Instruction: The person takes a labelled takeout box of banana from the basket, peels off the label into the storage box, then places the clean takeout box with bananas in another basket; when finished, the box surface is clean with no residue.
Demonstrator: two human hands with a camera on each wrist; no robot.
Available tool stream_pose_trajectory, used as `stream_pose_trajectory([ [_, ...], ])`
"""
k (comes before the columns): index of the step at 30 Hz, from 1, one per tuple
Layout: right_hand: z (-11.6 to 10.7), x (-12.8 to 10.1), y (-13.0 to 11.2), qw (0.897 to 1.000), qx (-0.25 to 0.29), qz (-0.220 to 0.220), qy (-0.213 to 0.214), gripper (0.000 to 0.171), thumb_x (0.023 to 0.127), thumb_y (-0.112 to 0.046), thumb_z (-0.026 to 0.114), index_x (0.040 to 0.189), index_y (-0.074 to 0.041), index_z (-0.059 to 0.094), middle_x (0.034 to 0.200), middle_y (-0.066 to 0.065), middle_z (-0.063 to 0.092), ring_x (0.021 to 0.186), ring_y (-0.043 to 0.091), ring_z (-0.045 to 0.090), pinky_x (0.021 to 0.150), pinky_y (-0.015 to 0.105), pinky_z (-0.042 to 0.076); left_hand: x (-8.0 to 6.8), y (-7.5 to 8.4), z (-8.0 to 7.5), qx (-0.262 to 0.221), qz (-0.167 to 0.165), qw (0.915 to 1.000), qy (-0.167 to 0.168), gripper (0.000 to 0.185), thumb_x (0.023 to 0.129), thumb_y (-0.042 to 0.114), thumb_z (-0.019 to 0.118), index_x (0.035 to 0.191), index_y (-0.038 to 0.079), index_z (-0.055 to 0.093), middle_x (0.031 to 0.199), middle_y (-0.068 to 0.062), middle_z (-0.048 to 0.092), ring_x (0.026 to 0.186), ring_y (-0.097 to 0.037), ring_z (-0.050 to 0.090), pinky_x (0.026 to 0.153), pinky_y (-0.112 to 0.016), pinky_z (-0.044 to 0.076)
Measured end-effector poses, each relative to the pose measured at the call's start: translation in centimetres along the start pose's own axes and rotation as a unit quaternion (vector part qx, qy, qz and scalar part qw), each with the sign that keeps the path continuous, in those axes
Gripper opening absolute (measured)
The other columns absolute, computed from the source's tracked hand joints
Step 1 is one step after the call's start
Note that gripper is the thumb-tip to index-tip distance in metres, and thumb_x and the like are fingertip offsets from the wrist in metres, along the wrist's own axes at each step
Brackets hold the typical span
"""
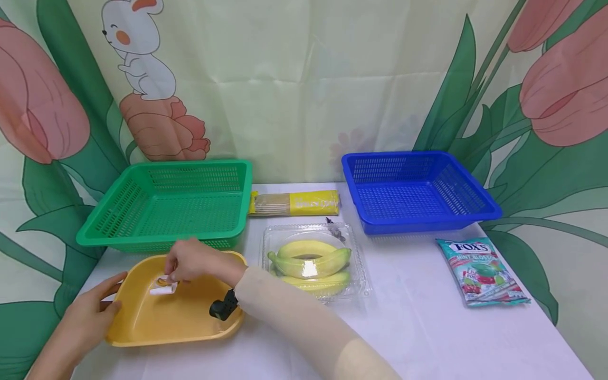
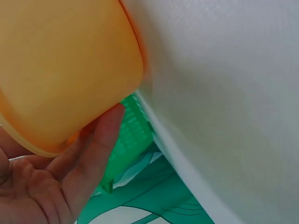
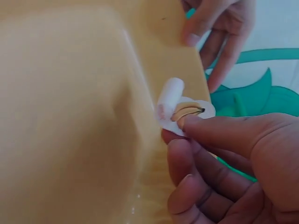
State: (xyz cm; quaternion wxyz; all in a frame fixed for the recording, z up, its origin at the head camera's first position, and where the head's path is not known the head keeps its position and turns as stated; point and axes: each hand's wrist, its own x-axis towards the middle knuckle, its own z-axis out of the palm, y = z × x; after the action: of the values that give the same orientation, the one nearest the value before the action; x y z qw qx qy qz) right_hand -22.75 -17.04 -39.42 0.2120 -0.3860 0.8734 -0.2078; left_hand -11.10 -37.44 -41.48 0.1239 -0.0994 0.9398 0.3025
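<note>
Yellow tray (image 1: pixel 157 316): 1, smooth plastic, rounded corners | small white sticker (image 3: pixel 180 109): 1, curled, inside tray by its far-left wall | right hand (image 1: pixel 192 260) pinches sticker | left hand (image 1: pixel 87 316) grips tray's left rim | mesh baskets behind tray: 2, green (image 1: pixel 166 203), blue (image 1: pixel 418 187)

From my remote seat I see a white-clothed table (image 1: pixel 427 327) filling the lower frame, backed across the top by a pale curtain (image 1: pixel 294 79) printed with pink tulips, green leaves and a white rabbit.

The right hand (image 1: pixel 190 262) pinches a small white sticker (image 1: pixel 163 285) inside the yellow tray (image 1: pixel 176 316) (left hand (image 1: pixel 90 316) steadying its edge).
</note>
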Motion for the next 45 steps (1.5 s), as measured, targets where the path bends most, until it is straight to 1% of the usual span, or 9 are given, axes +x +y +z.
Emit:
stream_pose_trajectory([
  [4,0.6,0.2,0.0,0.999,-0.048,0.003,-0.014,0.01,0.101,-0.027,0.073,0.103,-0.024,0.083,0.081,-0.014,0.075,0.061,-0.002,0.057,0.058,0.01,0.044,-0.1,0.1,0.2,0.005,0.005,0.9998,0.016,0.061,0.104,-0.002,0.05,0.159,-0.014,0.027,0.15,-0.048,0.04,0.107,-0.048,0.069,0.069,-0.025,0.061],
  [6,0.9,0.4,0.0,0.998,-0.065,0.008,-0.025,0.01,0.101,-0.027,0.074,0.102,-0.025,0.083,0.081,-0.015,0.072,0.065,-0.001,0.054,0.058,0.01,0.043,-0.2,0.1,0.2,0.011,0.006,0.9997,0.02,0.061,0.104,-0.002,0.05,0.159,-0.014,0.027,0.15,-0.047,0.041,0.108,-0.05,0.068,0.069,-0.025,0.06],
  [10,1.5,0.5,0.1,0.997,-0.061,0.024,-0.04,0.002,0.097,-0.022,0.079,0.097,-0.023,0.081,0.078,-0.014,0.066,0.064,0.0,0.054,0.056,0.011,0.044,-0.2,0.3,0.4,0.021,0.0,0.9995,0.026,0.061,0.104,-0.001,0.05,0.159,-0.013,0.028,0.15,-0.046,0.041,0.109,-0.051,0.066,0.068,-0.024,0.059],
  [12,1.7,0.6,0.2,0.997,-0.054,0.031,-0.04,0.004,0.095,-0.02,0.081,0.094,-0.023,0.079,0.077,-0.013,0.064,0.063,0.002,0.055,0.054,0.012,0.045,-0.3,0.3,0.4,0.022,-0.004,0.9994,0.025,0.061,0.104,-0.001,0.05,0.16,-0.012,0.027,0.15,-0.045,0.041,0.109,-0.051,0.065,0.068,-0.024,0.058],
  [18,2.4,0.4,0.2,0.996,-0.092,0.014,-0.007,0.014,0.095,-0.02,0.08,0.084,-0.024,0.073,0.075,-0.013,0.061,0.073,0.003,0.052,0.059,0.012,0.04,-0.4,0.6,0.4,0.016,-0.016,0.9996,0.016,0.062,0.105,0.0,0.048,0.161,-0.011,0.024,0.152,-0.045,0.039,0.109,-0.05,0.064,0.07,-0.027,0.06],
  [26,3.2,0.2,0.0,0.987,-0.156,0.01,0.041,0.027,0.103,-0.03,0.069,0.077,-0.026,0.063,0.071,-0.014,0.057,0.063,0.001,0.052,0.054,0.013,0.041,-0.4,0.6,0.4,0.016,-0.024,0.9996,0.008,0.063,0.106,0.0,0.049,0.162,-0.011,0.024,0.152,-0.045,0.039,0.108,-0.047,0.064,0.071,-0.027,0.06],
  [34,3.5,0.4,-0.2,0.961,-0.265,-0.006,0.074,0.023,0.105,-0.032,0.065,0.083,-0.03,0.064,0.08,-0.014,0.066,0.069,0.001,0.054,0.056,0.017,0.048,-0.1,0.2,0.5,0.01,-0.04,0.9991,0.006,0.064,0.106,0.0,0.049,0.163,-0.009,0.022,0.153,-0.045,0.037,0.109,-0.047,0.063,0.078,-0.037,0.065],
  [39,3.5,0.3,-0.3,0.962,-0.261,-0.005,0.074,0.023,0.105,-0.032,0.066,0.083,-0.029,0.063,0.08,-0.014,0.065,0.068,0.001,0.054,0.054,0.017,0.048,0.0,0.0,0.6,0.007,-0.048,0.9988,0.001,0.066,0.106,0.001,0.049,0.164,-0.008,0.02,0.154,-0.045,0.037,0.111,-0.048,0.062,0.079,-0.037,0.065],
  [45,3.6,0.1,-0.2,0.963,-0.258,-0.004,0.081,0.018,0.105,-0.029,0.066,0.087,-0.029,0.063,0.085,-0.014,0.066,0.069,0.001,0.054,0.055,0.017,0.047,0.1,0.0,0.6,0.006,-0.053,0.9986,-0.003,0.067,0.106,0.002,0.049,0.165,-0.007,0.018,0.154,-0.044,0.036,0.109,-0.045,0.061,0.078,-0.034,0.064],
])
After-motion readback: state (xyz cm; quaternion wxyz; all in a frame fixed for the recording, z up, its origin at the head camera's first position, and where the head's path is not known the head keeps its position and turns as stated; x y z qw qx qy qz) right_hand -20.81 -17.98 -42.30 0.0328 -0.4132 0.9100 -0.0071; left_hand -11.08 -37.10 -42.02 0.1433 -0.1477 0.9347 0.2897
